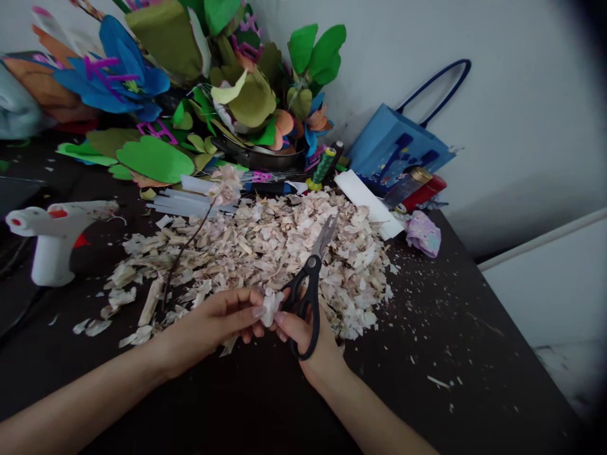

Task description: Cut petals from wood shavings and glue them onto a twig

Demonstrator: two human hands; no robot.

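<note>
My left hand [213,322] pinches a pale, ragged wood shaving [270,308] between its fingertips, over the dark table's near edge of the pile. My right hand [310,344] is close beside it, with its fingers through the loops of black-handled scissors [310,297]. The steel blades point up and away over a large heap of pale pinkish wood shavings [265,253]. The scissors' blades look closed, and they do not reach the held shaving. A shaving flower on a thin dark wire stem [225,184] lies at the heap's far side.
A white glue gun [54,237] stands at the left of the dark table [450,335], near several glue sticks [190,203]. Colourful paper flowers [246,95] rise behind. A blue bag [398,148], green thread spool [324,165], white sheet [367,203] and crumpled paper [423,234] lie far right.
</note>
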